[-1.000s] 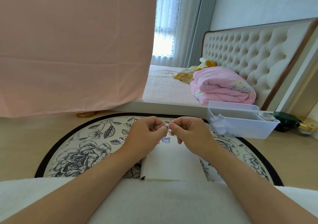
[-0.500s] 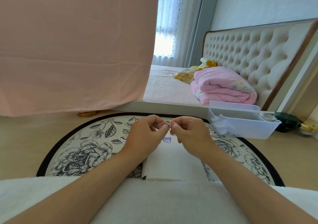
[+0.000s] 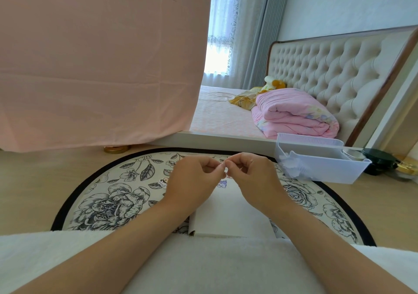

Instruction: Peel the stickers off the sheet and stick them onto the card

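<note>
Before a hanging pink cloth (image 3: 101, 56), on the round floral mat (image 3: 108, 203) spread over the floor, we find one small cartoon sticker (image 3: 163, 182) lying loose just left of the hands. The left hand (image 3: 192, 178) is raised over the mat with its fingers (image 3: 218, 169) curled in and pinched tip to tip against those of the right. Between them sits the pink sticker (image 3: 226, 172), now only a sliver. A second ago its looped pink outline stood clear between the two hands; since then the hands have drawn together and closed over it, and we read this as the peeling stage, with the backing being worked free rather than anything being set down. We cannot tell whether the backing has come away. The right hand (image 3: 253, 178) mirrors the left, its fingers bent and clamped on the same scrap. Below both hands lies the white card (image 3: 228, 214), flat on the mat with its near edge at the person's lap, and a purple sticker (image 3: 222, 183) is already fixed near its far end. The pink one is held above that end, not touching the card. No larger sticker sheet shows. Further right, a pale plastic bin (image 3: 316, 169) stands on the floor beside the mat, below the bed with its folded pink quilt (image 3: 294, 115).
</note>
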`<action>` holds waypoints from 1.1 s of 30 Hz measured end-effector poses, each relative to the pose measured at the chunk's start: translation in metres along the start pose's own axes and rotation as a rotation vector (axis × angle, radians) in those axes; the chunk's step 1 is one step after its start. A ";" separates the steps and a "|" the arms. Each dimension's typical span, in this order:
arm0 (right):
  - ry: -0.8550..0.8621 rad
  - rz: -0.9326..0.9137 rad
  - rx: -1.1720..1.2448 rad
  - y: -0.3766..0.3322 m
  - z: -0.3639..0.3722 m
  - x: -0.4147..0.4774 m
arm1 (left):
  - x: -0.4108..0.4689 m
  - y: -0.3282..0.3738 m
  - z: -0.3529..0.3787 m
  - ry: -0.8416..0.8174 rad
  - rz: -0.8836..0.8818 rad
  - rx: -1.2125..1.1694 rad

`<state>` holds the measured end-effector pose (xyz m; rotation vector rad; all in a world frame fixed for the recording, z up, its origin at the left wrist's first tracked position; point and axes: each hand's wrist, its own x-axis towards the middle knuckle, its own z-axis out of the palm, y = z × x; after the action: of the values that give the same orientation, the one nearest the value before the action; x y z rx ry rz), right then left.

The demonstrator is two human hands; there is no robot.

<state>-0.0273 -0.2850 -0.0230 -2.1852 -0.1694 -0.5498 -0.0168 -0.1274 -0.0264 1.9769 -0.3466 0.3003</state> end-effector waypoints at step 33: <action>0.000 0.047 0.141 -0.014 0.001 0.001 | 0.003 -0.002 0.001 0.016 -0.017 -0.209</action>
<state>-0.0305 -0.2759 -0.0128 -2.0469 -0.1515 -0.4962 -0.0127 -0.1278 -0.0277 1.7710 -0.3366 0.2576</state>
